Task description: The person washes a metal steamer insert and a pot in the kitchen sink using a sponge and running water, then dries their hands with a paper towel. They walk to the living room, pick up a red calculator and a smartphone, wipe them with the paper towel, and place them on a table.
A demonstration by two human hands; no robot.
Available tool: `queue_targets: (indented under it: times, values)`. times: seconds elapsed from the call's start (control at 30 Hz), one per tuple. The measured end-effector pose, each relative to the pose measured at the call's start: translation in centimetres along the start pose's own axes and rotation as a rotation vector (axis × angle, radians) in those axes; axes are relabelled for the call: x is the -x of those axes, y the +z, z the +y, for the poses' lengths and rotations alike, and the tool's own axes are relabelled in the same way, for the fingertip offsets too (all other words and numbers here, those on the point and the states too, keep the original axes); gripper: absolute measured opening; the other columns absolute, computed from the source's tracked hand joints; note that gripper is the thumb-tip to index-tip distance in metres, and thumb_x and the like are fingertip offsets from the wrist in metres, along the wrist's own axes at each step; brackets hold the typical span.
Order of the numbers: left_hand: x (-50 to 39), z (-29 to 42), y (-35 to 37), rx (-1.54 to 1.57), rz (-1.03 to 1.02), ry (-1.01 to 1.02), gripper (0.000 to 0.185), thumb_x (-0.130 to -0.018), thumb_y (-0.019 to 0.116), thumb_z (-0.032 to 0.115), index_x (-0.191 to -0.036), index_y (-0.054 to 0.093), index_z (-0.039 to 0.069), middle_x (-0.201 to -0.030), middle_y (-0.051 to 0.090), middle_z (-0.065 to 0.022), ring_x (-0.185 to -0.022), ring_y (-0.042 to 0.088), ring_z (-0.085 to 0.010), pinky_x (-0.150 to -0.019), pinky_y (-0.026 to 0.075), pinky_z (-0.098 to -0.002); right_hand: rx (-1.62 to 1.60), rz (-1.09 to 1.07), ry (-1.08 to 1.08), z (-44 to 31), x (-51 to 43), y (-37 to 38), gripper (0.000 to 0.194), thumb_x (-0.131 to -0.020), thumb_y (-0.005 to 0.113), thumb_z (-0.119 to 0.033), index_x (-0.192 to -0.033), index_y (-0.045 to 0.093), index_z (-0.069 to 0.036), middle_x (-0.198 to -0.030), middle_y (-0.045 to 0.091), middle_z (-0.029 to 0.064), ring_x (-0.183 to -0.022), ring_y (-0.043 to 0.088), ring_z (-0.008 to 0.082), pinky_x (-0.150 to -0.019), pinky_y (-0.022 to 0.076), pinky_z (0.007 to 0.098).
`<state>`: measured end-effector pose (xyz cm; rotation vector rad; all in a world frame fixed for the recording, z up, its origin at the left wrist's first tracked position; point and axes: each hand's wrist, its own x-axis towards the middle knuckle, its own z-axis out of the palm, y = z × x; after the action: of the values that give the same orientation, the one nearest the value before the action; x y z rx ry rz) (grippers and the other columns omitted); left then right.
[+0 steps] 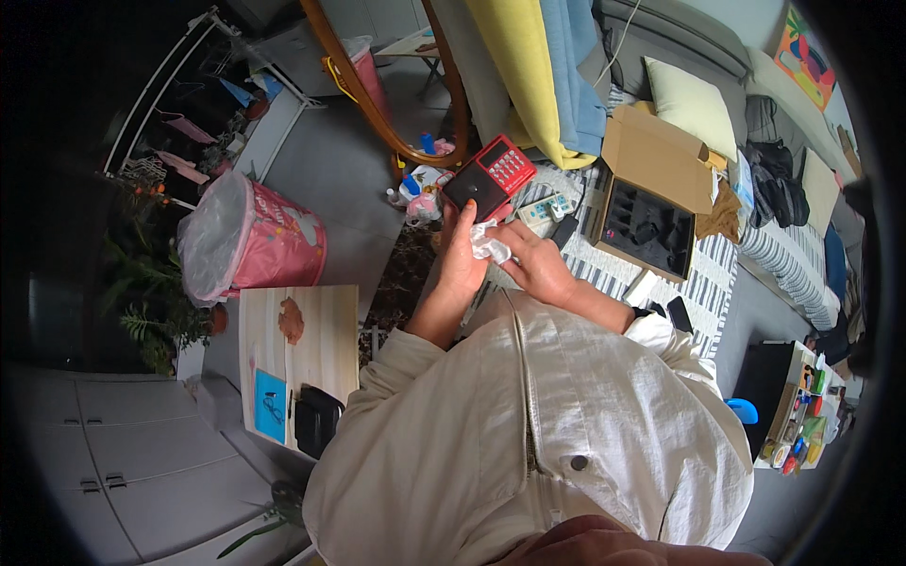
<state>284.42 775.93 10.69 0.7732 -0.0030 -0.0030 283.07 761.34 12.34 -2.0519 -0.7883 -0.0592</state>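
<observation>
My left hand (459, 258) grips a red and black portable radio (480, 185) by its near end, with the thumb on the black front. Several silvery buttons and a small dark display sit on the radio's red part, which points up and right. Pinched in my right hand (543, 269) is a crumpled white tissue (490, 244), against or very close to the radio's near edge. My right fingertips are partly covered by the tissue. Beyond the hands, a white power strip (543, 211) with a plug in it lies on the striped cloth (591, 263).
An opened cardboard box (655, 152) with black foam stands at right, near a dark phone (679, 313). To the left are a pink lined bin (279, 237) and a wooden table (322, 318) bearing eyeglasses (272, 407). A wood-framed mirror (375, 120) stands ahead.
</observation>
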Motion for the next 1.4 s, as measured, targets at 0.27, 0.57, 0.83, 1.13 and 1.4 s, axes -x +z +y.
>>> queue_targets:
  times: [0.27, 0.57, 0.83, 1.13, 1.4]
  values:
    - [1.6, 0.9, -0.2, -0.134, 0.035, 0.082, 0.046, -0.093, 0.052, 0.010, -0.134, 0.032, 0.014, -0.126, 0.047, -0.0041, -0.111, 0.049, -0.0151, -0.092, 0.046, -0.0325, -0.201, 0.092, -0.073, 0.9, 0.9, -2.2, 0.031, -0.071, 0.062, -0.002, -0.101, 0.059, -0.005, -0.086, 0.055, 0.0105, -0.073, 0.056, 0.0275, -0.066, 0.0456, 0.0333]
    - [1.6, -0.6, -0.4, -0.747, -0.084, 0.197, 0.044, -0.089, 0.052, 0.000, -0.129, 0.034, 0.002, -0.117, 0.054, -0.0095, -0.108, 0.052, -0.0147, -0.092, 0.042, -0.0290, 0.286, 0.155, -0.189, -1.5, -1.5, -2.4, 0.059, -0.071, 0.062, -0.002, -0.123, 0.057, -0.028, -0.095, 0.052, 0.0076, -0.068, 0.059, 0.0252, -0.057, 0.0505, 0.0346]
    - [2.0, 0.1, 0.0, -0.481, -0.106, 0.099, 0.046, -0.087, 0.053, -0.004, -0.128, 0.034, 0.002, -0.117, 0.052, -0.0070, -0.109, 0.050, -0.0123, -0.089, 0.042, -0.0256, 0.380, 0.309, -0.182, 0.1, -1.9, -2.2, 0.061, -0.069, 0.061, -0.002, -0.124, 0.057, -0.028, -0.093, 0.052, 0.0061, -0.067, 0.059, 0.0231, -0.052, 0.0494, 0.0329]
    - [2.6, 2.1, -0.5, -0.438, -0.060, 0.049, 0.047, -0.092, 0.053, 0.012, -0.133, 0.031, 0.009, -0.121, 0.052, -0.0086, -0.109, 0.053, -0.0157, -0.091, 0.046, -0.0343, 0.421, 0.398, -0.011, 6.8, -2.4, -4.1, 0.036, -0.068, 0.058, 0.004, -0.102, 0.060, -0.010, -0.095, 0.054, 0.0134, -0.074, 0.059, 0.0350, -0.061, 0.0494, 0.0412]
    - [2.1, 2.8, -0.7, -0.386, -0.025, 0.047, 0.044, -0.094, 0.049, 0.010, -0.134, 0.030, 0.011, -0.123, 0.050, -0.0084, -0.111, 0.053, -0.0168, -0.092, 0.047, -0.0366, 0.053, 0.509, 0.157, 7.0, -1.8, -7.0, 0.041, -0.073, 0.050, 0.010, -0.109, 0.063, -0.005, -0.080, 0.046, 0.0096, -0.072, 0.048, 0.0205, -0.068, 0.0404, 0.0272]
